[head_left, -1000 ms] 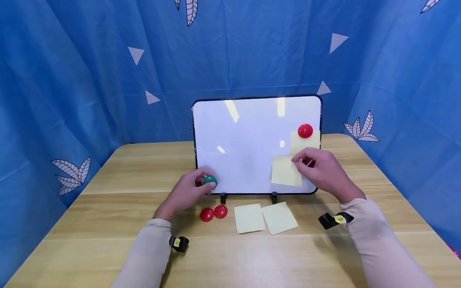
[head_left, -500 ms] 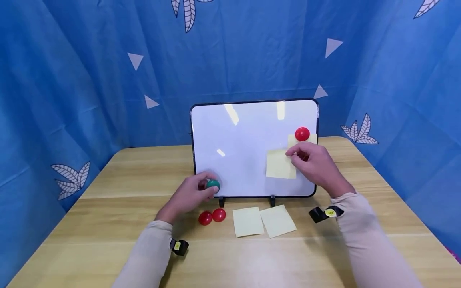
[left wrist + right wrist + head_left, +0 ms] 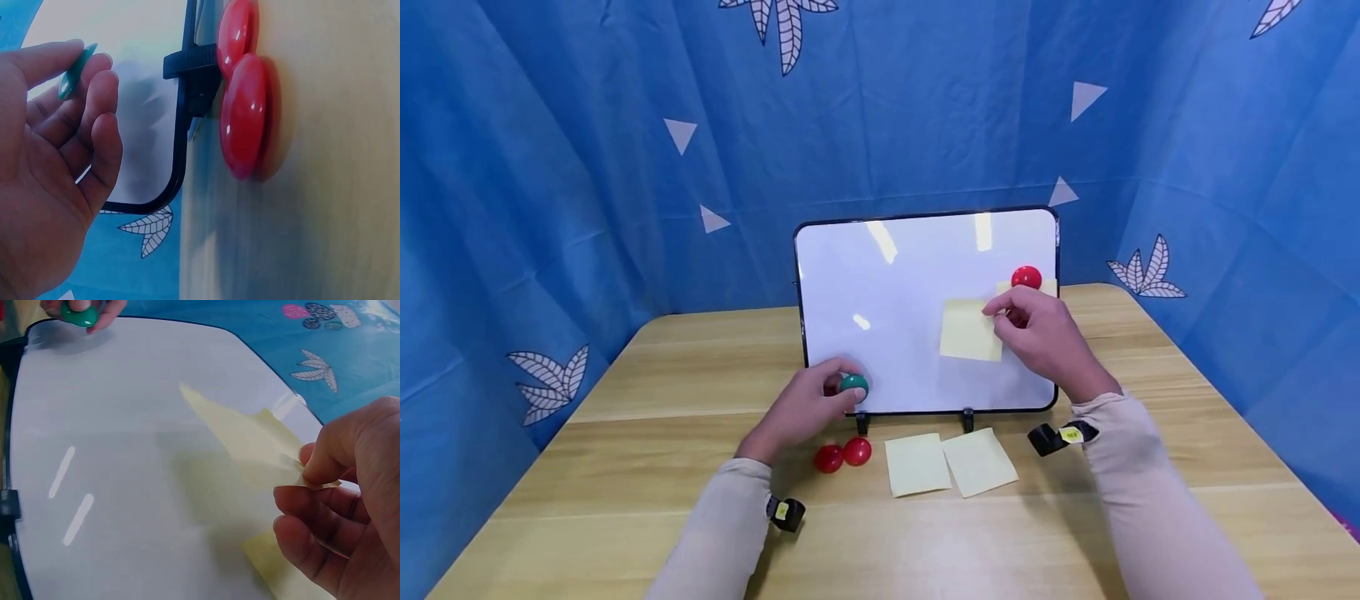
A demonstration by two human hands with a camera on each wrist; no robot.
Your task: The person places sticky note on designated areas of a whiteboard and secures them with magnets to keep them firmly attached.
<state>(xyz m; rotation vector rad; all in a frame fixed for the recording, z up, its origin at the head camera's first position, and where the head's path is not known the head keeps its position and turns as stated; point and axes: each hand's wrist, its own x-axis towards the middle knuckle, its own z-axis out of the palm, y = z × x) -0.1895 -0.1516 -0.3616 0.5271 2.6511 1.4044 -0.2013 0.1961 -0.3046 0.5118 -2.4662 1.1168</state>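
Pinching 1 note (image 3: 966, 333), 1 magnet (image 3: 853, 386).

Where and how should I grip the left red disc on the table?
Likely best: pinch the left red disc by its near and far rim edges, coming from the left. It lies domed side up, with the other red disc close on its right. The left hand holds the green disc, so would need freeing first.

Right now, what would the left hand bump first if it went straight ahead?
Probably the black-framed rectangular white board: the left hand, pinching a glossy green disc, points toward its face. The gap is unclear.
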